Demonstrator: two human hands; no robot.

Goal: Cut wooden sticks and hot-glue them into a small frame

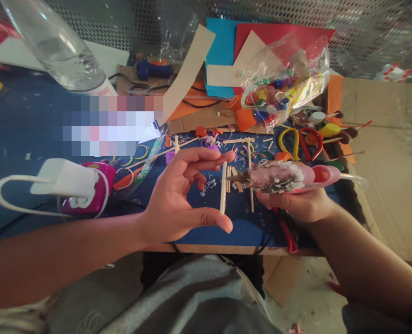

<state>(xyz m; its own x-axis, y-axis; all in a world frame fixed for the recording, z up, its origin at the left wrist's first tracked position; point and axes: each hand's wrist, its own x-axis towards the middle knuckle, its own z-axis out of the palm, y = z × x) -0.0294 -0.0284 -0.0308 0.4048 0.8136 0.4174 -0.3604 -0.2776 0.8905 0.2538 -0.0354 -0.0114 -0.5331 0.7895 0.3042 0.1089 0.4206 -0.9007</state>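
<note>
Between the thumb and fingers of my left hand [178,195], a short wooden stick [223,188] is pinched by its two ends. My right hand [296,204] is wrapped around a pink hot glue gun [282,177], whose front is crusted with dried glue and grey scraps. The nozzle points left and is at the stick's side; whether it touches cannot be told. Beneath, on the blue table [192,234], lie a longer stick [251,181] and several short stick pieces [236,178] among white shavings.
A clear bottle [63,51] leans at the upper left, above a white plug [63,178] in a magenta socket block [105,178]. Yellow-handled [288,144] and red-handled [310,144] tools lie beyond my right hand. Coloured bits fill a plastic bag [286,88]. Cardboard [387,176] covers the right side.
</note>
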